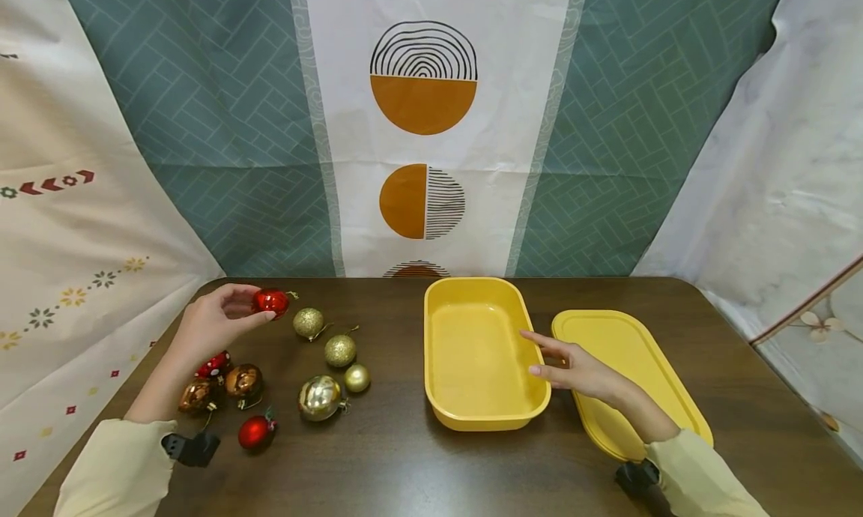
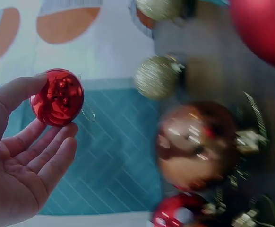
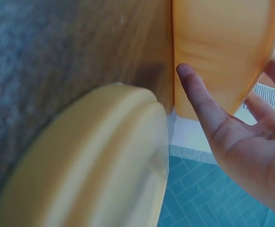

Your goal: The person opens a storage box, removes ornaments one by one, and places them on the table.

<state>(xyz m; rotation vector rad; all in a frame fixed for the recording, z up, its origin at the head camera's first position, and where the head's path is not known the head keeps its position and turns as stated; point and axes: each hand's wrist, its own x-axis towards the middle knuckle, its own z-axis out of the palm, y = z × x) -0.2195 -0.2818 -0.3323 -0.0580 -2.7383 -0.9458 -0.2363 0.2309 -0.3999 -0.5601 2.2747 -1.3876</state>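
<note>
My left hand (image 1: 214,316) pinches a shiny red Christmas bauble (image 1: 271,301) between thumb and fingertips, raised over the far left of the table. A gold string loop hangs from the bauble (image 2: 57,97), as the left wrist view shows. At the right rim of a yellow plastic container (image 1: 479,421), my right hand (image 1: 585,369) has its fingers loosely extended. In the right wrist view the thumb of the right hand (image 3: 251,142) overlaps the container's outer wall, with the other fingers by the rim. Nothing lies inside the container.
Below the left hand lie copper baubles (image 1: 244,382), a white-dotted red bauble (image 1: 214,364) and a plain red one (image 1: 255,432). Glittery gold baubles (image 1: 340,350) and a shiny gold one (image 1: 320,398) lie nearer the middle. A yellow lid (image 1: 627,352) lies under the right forearm. Curtains enclose the table.
</note>
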